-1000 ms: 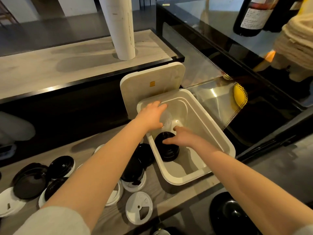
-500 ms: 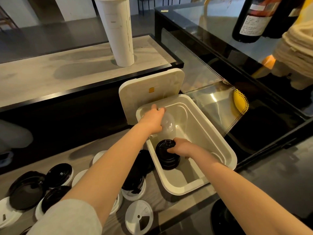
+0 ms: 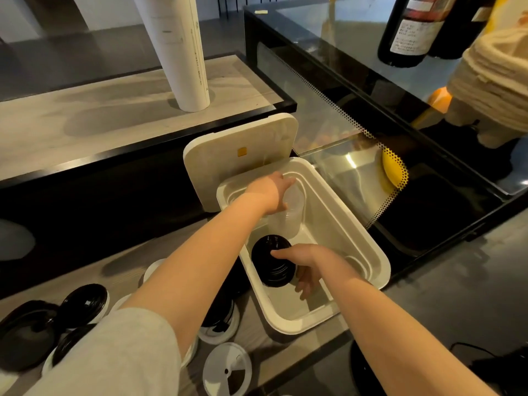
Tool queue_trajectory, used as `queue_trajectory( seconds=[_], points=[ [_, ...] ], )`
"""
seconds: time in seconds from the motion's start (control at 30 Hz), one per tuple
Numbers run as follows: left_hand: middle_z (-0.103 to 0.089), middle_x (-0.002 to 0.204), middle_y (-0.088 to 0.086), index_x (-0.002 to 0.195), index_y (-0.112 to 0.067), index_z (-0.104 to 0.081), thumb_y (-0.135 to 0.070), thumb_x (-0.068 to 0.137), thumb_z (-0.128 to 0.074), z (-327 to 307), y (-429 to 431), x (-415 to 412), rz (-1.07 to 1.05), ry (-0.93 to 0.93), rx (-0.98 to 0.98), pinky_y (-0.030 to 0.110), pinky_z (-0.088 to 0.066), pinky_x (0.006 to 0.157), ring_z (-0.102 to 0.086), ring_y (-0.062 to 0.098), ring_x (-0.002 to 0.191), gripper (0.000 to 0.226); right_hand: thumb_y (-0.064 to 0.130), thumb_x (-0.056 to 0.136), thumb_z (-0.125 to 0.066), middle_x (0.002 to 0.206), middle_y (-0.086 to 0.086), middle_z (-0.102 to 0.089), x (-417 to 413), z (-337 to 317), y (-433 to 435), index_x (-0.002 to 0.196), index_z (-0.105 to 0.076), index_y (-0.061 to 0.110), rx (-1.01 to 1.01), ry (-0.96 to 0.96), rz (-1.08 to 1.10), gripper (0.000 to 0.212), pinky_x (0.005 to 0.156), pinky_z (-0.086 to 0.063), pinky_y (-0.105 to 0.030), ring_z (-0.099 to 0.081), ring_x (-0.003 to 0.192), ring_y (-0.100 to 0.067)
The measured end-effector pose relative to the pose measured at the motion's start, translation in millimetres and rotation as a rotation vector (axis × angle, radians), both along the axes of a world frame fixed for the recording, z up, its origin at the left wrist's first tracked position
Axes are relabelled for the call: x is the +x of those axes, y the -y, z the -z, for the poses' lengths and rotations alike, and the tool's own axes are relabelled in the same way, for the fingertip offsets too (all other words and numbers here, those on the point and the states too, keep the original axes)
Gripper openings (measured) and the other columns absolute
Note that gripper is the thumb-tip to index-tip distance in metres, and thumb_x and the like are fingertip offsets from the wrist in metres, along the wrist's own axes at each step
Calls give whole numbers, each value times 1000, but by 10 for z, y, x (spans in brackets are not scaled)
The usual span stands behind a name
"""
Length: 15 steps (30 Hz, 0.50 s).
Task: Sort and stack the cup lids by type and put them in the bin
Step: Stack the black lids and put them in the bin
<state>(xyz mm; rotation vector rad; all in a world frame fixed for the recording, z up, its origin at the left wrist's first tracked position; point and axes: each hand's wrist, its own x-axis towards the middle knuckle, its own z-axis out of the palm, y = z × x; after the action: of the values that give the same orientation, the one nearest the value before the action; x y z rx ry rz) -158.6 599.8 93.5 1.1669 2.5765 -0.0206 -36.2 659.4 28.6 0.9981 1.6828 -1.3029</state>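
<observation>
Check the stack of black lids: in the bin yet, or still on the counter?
In the bin. The black lids stand on its floor, inside the white walls, with the right hand against them.
</observation>
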Motion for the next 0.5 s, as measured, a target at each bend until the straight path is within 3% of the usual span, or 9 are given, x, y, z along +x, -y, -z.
queue_trajectory(
  seconds=[0.13, 0.2, 0.37, 0.5],
  points=[
    [-13, 158, 3, 151, -27, -6, -30, 89, -59, 17, 64, 53, -24, 65, 48, 40, -36, 108, -31, 28, 139, 81, 56, 76, -67, 126, -29, -49, -27, 148, 30, 146, -23, 6, -103, 34, 168, 97, 91, -47, -61, -58, 91, -40],
    [-10, 159, 3, 151, -26, -8, -34, 89, -59, -31, 154, 67, -73, 86, 102, 41, -31, 112, -24, 27, 142, 81, 54, 78, -67, 129, -25, -48, -51, 136, 60, 146, -25, 5, -135, 12, 222, 94, 91, -46, -61, -58, 96, -39],
    [-27, 153, 10, 138, -10, -41, -32, 92, -51, -114, 693, 144, -149, -104, 277, 41, -27, 114, -23, 25, 142, 52, 51, 83, -64, 138, -25, -42, -161, 62, 42, 147, -23, 7, -176, -48, 253, 88, 99, -40, -61, -48, 125, -38],
    [-14, 158, 9, 145, -9, -30, -35, 94, -46, 103, 1057, 325, -300, -54, 271, 43, -24, 116, -8, 22, 146, 59, 51, 85, -62, 142, -25, -39, -259, 23, 96, 147, -23, 8, -156, -74, 249, 85, 100, -38, -61, -50, 120, -37]
  ],
)
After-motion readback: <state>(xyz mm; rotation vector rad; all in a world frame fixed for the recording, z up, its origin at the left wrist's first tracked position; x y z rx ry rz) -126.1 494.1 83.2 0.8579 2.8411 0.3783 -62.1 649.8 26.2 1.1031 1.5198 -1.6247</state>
